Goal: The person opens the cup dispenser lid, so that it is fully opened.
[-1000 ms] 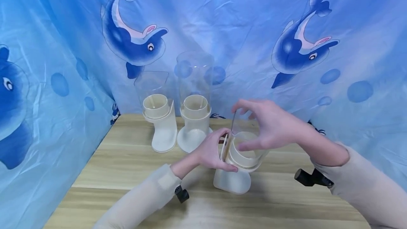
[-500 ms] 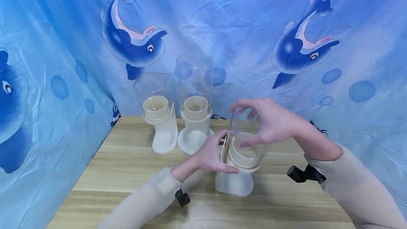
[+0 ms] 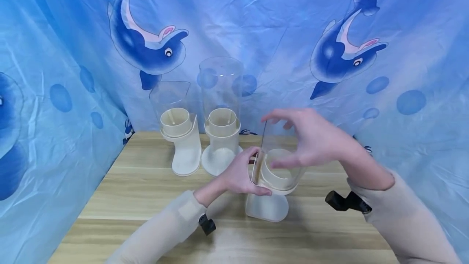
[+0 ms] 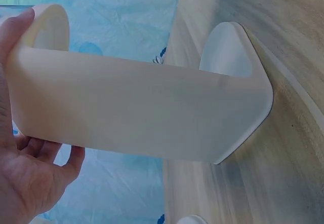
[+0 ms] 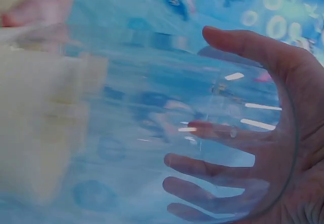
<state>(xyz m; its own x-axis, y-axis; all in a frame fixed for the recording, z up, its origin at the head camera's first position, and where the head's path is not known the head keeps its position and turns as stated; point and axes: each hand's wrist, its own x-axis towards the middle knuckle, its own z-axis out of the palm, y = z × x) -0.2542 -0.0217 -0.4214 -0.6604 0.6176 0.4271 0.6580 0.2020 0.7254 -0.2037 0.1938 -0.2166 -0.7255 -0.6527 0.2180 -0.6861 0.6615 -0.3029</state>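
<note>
A cream plastic stand [image 3: 266,207] with a round cup-like top and a flat foot stands at the table's middle. My left hand [image 3: 239,173] grips its upper part from the left, thumb on the near side. In the left wrist view the stand's smooth back [image 4: 116,102] shows, with fingers around its upper end. A clear open-ended cover [image 3: 280,138] surrounds the stand's round top. My right hand [image 3: 311,138] holds the cover's upper end, fingers spread around it and thumb on the near side. The right wrist view shows this clear cover [image 5: 131,95] inside the hand's grasp.
Two similar cream pieces stand at the back left: one stand [image 3: 187,159] with a clear curved cover [image 3: 170,94], and a round-footed one [image 3: 216,160] with a tall clear cylinder [image 3: 221,78]. A blue dolphin curtain [image 3: 264,19] closes off the wooden table [image 3: 146,199] behind.
The head view has shifted slightly. Both hands keep their hold on the stand and its clear cover; the right forearm has come a little to the left.
</note>
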